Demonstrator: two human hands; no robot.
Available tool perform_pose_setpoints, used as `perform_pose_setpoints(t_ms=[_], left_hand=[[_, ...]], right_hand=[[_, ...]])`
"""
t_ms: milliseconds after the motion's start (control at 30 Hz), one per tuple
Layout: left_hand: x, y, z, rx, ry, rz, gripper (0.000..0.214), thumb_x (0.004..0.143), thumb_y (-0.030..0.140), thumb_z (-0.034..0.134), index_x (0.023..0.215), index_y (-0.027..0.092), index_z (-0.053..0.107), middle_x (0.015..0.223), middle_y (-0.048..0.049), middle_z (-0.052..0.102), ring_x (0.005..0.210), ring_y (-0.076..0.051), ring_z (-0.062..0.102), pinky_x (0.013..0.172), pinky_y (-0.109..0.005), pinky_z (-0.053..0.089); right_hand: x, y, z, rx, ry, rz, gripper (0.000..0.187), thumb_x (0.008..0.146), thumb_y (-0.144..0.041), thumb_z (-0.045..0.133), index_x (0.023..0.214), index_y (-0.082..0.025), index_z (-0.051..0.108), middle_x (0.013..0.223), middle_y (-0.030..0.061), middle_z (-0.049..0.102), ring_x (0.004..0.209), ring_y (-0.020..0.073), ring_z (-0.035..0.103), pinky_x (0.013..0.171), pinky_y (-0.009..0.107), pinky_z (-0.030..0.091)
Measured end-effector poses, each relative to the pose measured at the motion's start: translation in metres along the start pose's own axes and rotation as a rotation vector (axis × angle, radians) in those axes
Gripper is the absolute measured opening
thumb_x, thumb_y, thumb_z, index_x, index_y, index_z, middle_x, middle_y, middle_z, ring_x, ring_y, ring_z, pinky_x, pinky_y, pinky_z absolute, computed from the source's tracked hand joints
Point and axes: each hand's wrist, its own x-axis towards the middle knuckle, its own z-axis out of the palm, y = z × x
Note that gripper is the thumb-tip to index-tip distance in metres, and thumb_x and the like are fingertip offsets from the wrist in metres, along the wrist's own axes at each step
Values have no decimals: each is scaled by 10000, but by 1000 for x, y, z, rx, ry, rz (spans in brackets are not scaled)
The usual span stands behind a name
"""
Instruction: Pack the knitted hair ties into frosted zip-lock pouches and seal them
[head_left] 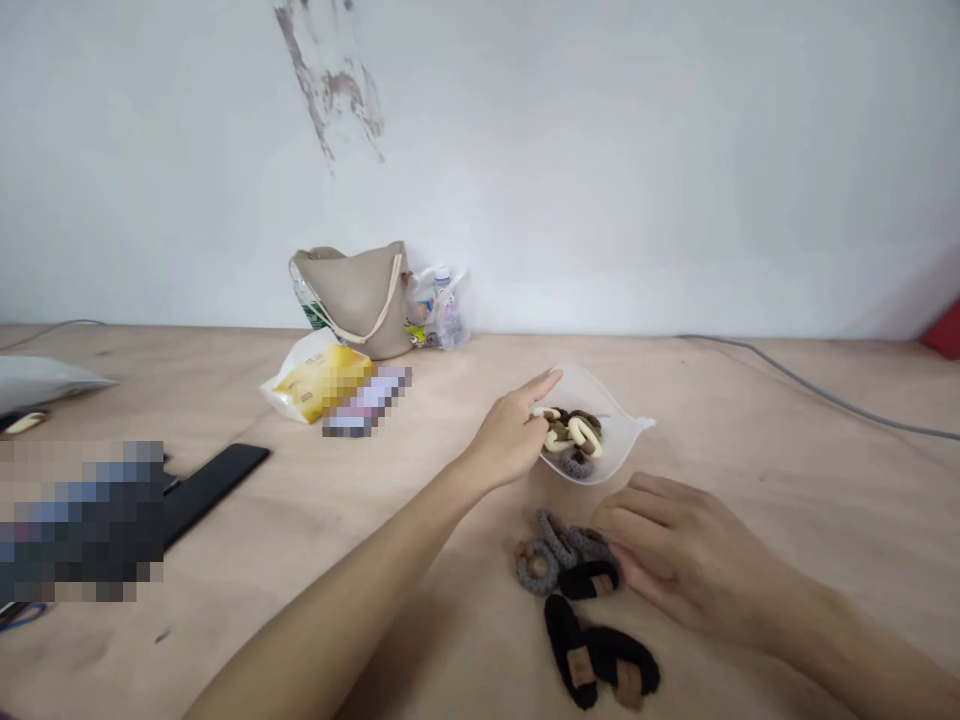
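Note:
A translucent white zip bag [611,455] lies with its mouth spread open. Inside it are several hair ties [585,436] in cream, brown, black and grey. My left hand [508,435] grips the bag's left rim, its index finger stretched along the edge and the other fingers bent into the mouth. Just below the bag, my right hand [667,545] is curled, fingertips closed at a grey hair tie [591,543]. Beside that tie lie more grey knitted hair ties [536,567] and a black hair tie [581,580]. Nearer to me are two black hair ties with brown tags [570,655].
At the wall stand a beige handbag [356,290] and a clear plastic bag with a bottle [444,305]. In front are a yellow tissue pack [319,380] and a blurred flat item [367,402]. A black bar-shaped object [217,490] lies left; a grey cable [810,385] runs right.

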Motion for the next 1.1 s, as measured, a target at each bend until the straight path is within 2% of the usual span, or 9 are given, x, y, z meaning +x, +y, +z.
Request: perform_pose_setpoints(t_ms=[133, 333, 467, 567, 667, 767, 900, 1000, 1100], left_hand=[[-3, 0, 1, 121, -26, 56, 722, 646, -4, 375, 1339, 183, 456, 1432, 16, 388, 1363, -166, 293, 1156, -331, 180], [-4, -7, 5, 205, -44, 132, 723, 649, -24, 364, 1327, 200, 473, 1412, 22, 425, 1366, -175, 287, 1157, -360, 207], [-3, -9, 6, 197, -48, 150, 724, 646, -27, 375, 1321, 211, 481, 1405, 26, 435, 1358, -180, 306, 1157, -367, 213], [-3, -9, 6, 183, -53, 142, 721, 646, -23, 381, 1323, 206, 479, 1407, 20, 433, 1357, -177, 308, 1158, -359, 209], [-4, -6, 6, 162, -54, 130, 726, 642, -26, 383, 1318, 220, 484, 1406, 27, 436, 1358, -179, 306, 1155, -362, 214], [-6, 1, 5, 145, -68, 124, 725, 642, -25, 378, 1324, 201, 477, 1410, 8, 432, 1361, -178, 299, 1151, -362, 213], [-9, 8, 3, 86, -76, 113, 712, 650, -14, 387, 1322, 205, 479, 1416, 4, 417, 1353, -177, 317, 1147, -369, 217], [-8, 8, 1, 39, -81, 80, 707, 647, -4, 395, 1321, 190, 480, 1413, -3, 414, 1336, -179, 349, 1137, -355, 241], [-5, 8, 0, 2, -70, 63, 698, 642, -5, 398, 1307, 182, 498, 1399, 0, 427, 1322, -174, 374, 1133, -333, 249]], right_hand=[[1, -1, 3, 34, -164, 44, 204, 838, -138, 447, 962, -225, 584, 800, 3, 625, 713, 157, 554, 632, 283, 399], [-5, 2, 4, -20, -79, 122, 230, 805, -54, 382, 769, -214, 544, 728, 8, 589, 634, 147, 529, 543, 265, 387], [-10, 2, -4, 100, -103, 36, 238, 767, -65, 441, 856, -235, 581, 869, 24, 642, 762, 158, 588, 618, 263, 453], [-18, 4, 0, 78, -105, 59, 257, 790, -67, 449, 916, -232, 601, 890, 21, 659, 763, 150, 609, 634, 261, 476], [-22, 6, 4, -39, 26, 11, 210, 833, -84, 456, 921, -212, 597, 924, 26, 669, 758, 139, 615, 637, 256, 483], [-13, 10, 0, -222, 298, -95, 148, 823, -100, 536, 920, -199, 587, 1021, 40, 671, 810, 151, 614, 693, 271, 484], [9, 9, -11, -489, 466, 58, 200, 823, -101, 543, 992, -195, 596, 1099, 64, 659, 772, 171, 615, 651, 297, 469], [15, -7, -10, -315, 419, 62, 181, 848, -113, 496, 971, -200, 596, 1006, 50, 676, 784, 165, 625, 651, 282, 469], [17, -29, 1, -70, 182, 119, 127, 874, -173, 468, 852, -227, 580, 789, -1, 657, 669, 142, 610, 569, 261, 453]])
